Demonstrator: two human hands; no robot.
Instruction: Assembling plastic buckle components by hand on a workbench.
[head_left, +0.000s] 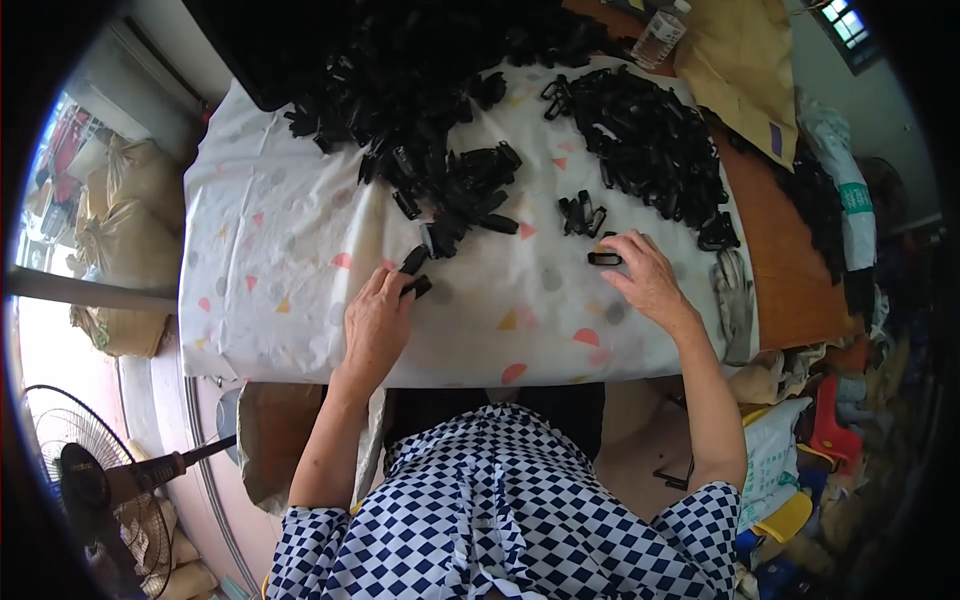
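My left hand (377, 318) is over the near left part of the cloth, fingers closed on a small oblong black plastic piece (417, 287). A similar piece (413, 261) lies at its fingertips; whether it is also gripped is unclear. On the right, thumb and fingers of my right hand (648, 278) pinch a black frame-shaped plastic piece (603, 259), partly covered by the fingers. Just beyond it sits a small cluster of black pieces (581, 213). A large heap of oblong black pieces (430, 150) spreads beyond my left hand, and another pile (655, 145) lies beyond my right.
A white patterned cloth (270, 320) covers the table. Grey gloves (733, 305) rest at its right edge. A clear bottle (660, 38) and a brown paper sack (740, 75) are at the far right. A fan (85, 475) stands at the lower left, near a carton (275, 445).
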